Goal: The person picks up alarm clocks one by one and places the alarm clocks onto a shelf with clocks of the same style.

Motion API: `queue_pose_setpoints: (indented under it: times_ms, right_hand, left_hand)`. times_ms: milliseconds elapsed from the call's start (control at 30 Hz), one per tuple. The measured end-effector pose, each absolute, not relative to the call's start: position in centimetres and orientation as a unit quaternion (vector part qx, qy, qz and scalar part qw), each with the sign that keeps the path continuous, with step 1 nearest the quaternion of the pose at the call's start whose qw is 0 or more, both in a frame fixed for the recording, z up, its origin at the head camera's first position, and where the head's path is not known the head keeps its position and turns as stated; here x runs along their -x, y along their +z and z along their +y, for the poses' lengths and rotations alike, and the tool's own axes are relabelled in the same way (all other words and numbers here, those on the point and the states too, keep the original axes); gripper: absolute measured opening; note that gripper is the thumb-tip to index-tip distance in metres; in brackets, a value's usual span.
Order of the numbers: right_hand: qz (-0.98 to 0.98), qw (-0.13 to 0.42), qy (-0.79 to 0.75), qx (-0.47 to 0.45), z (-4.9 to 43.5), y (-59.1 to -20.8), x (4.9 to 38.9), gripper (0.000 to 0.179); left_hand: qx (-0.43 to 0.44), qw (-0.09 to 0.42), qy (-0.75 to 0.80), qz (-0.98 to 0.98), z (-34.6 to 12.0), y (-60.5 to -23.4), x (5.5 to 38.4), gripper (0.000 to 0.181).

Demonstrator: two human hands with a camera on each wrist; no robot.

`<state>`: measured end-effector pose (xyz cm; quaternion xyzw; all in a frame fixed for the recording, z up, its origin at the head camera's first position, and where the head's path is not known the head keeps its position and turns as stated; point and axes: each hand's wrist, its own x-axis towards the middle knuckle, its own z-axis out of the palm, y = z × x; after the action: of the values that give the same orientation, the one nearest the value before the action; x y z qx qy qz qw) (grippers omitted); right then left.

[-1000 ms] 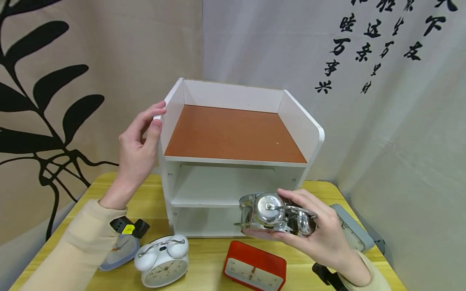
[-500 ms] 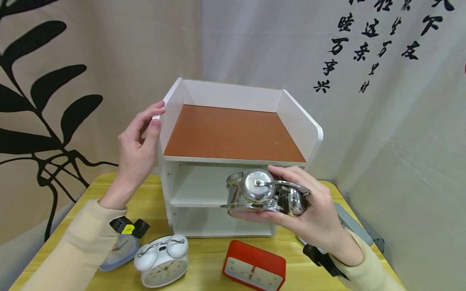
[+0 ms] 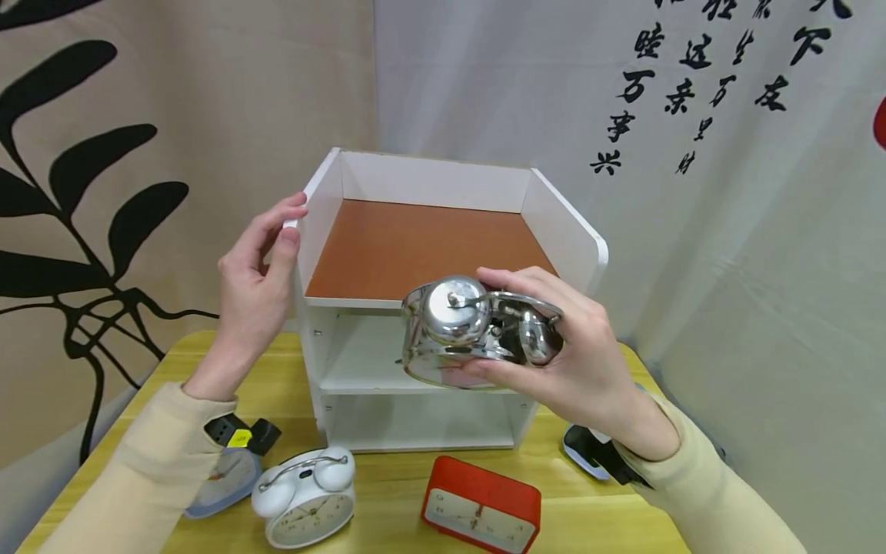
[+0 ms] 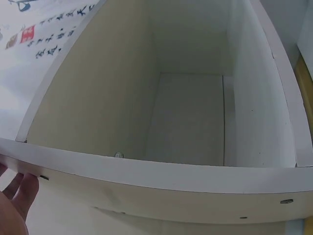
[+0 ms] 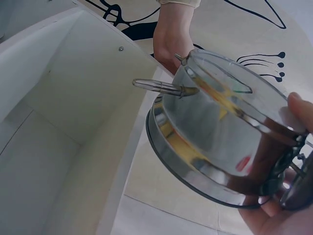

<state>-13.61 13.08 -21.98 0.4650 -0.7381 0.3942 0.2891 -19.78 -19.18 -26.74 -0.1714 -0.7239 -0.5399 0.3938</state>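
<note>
My right hand [image 3: 571, 350] grips a silver twin-bell alarm clock [image 3: 453, 319], thumb below and fingers over it, in front of the white shelf unit [image 3: 415, 422]. The clock lies tipped with its bells toward the camera, overlapping the front edge of the brown top board [image 3: 429, 246]. In the right wrist view, the clock's feet and its shiny case [image 5: 210, 132] show beside the unit's open side. My left hand [image 3: 259, 273] holds the front edge of the unit's left panel between thumb and fingers; its fingertips [image 4: 25, 193] show at the lower left in the left wrist view.
On the wooden table [image 3: 388, 492] stand a white twin-bell clock [image 3: 308, 496] and a red clock [image 3: 482, 504]. A blue-rimmed clock [image 3: 224, 481] sits partly behind the left wrist. Another blue-edged item [image 3: 584, 452] lies by the right wrist. A printed curtain [image 3: 443, 77] hangs behind.
My right hand has raised the silver alarm clock and carried it left, from low by the bottom shelf up to the top board's front edge. My left hand keeps its hold on the panel.
</note>
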Motion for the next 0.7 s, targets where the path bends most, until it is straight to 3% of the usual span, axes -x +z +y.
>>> queue_pose_setpoints:
  times_ms: [233, 700]
  right_hand:
    - [-0.742, 0.288, 0.372, -0.478, 11.7, -20.0, 14.4, 0.076]
    - [-0.786, 0.259, 0.345, -0.443, 9.4, -16.7, 17.2, 0.064]
  left_hand:
    - [0.171, 0.397, -0.541, -0.722, -19.0, -26.8, 19.8, 0.036]
    - [0.175, 0.402, -0.547, -0.713, -19.1, -27.0, 20.0, 0.035]
